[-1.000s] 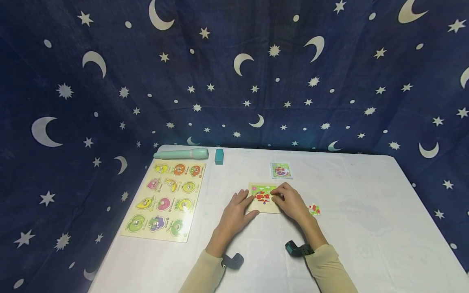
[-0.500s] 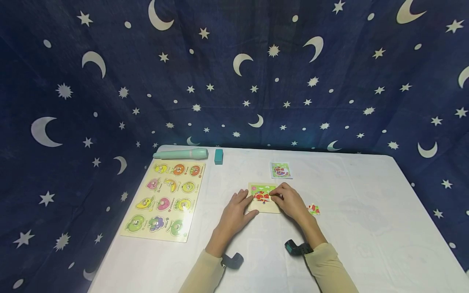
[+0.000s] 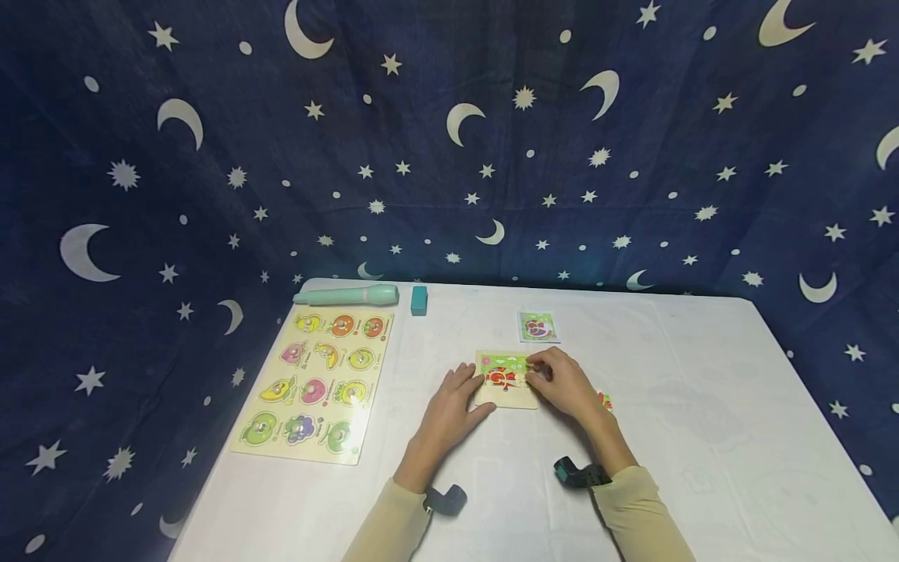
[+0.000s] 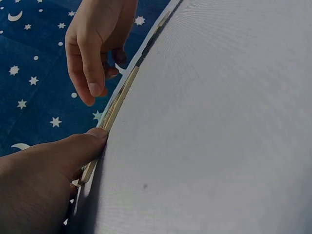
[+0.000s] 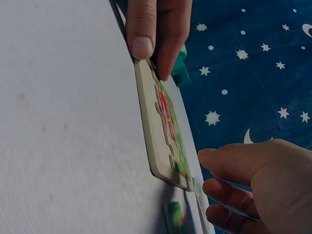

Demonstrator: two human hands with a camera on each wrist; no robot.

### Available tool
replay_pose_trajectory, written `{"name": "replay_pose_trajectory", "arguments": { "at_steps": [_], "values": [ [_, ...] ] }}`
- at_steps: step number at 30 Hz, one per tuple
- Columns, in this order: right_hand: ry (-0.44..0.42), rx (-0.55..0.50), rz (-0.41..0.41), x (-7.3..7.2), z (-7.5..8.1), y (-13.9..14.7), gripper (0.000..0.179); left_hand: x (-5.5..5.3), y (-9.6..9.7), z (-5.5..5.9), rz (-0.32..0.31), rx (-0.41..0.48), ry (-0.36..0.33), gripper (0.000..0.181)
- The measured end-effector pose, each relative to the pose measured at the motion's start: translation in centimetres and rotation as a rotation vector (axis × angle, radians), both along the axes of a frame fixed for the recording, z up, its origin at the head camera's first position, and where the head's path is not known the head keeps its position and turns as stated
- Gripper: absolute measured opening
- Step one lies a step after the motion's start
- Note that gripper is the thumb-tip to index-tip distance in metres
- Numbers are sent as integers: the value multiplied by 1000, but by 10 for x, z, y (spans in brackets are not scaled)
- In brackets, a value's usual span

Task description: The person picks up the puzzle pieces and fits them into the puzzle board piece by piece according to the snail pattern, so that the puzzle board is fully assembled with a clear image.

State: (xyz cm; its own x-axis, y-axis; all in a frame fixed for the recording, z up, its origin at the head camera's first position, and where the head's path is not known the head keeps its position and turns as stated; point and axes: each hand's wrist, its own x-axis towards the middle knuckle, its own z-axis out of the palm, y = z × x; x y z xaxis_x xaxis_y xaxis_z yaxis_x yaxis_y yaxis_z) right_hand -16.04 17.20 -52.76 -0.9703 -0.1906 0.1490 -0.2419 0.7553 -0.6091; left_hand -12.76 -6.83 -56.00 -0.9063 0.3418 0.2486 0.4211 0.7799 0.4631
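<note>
Free tabletop (image 3: 730, 414) rightward, past loose piece (image 3: 605, 401)

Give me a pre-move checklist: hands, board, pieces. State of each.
1. Puzzle board steadied: ok, left hand touches it.
2. Right hand free: ok, nothing visible in its fingers.
3. Near part of board bare: ok, plain wood shows.
4. Loose piece off the board: ok, lies to its right.
5. Loose piece fully visible from head: not ok, right arm partly covers it.
6. Placed pieces flush: cannot tell.
</note>
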Motion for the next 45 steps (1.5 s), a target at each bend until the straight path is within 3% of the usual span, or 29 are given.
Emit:
{"name": "replay_pose_trajectory", "arguments": {
  "at_steps": [19,31,45],
  "values": [
    [-83,84,-14,9,4,29,38,2,1,2,17,15,-16,60],
    [-80,131,47,20,1,40,45,1,1,1,20,14,-6,60],
    [-109,109,98,21,-3,43,40,2,1,2,12,22,6,59]
  ]
}}
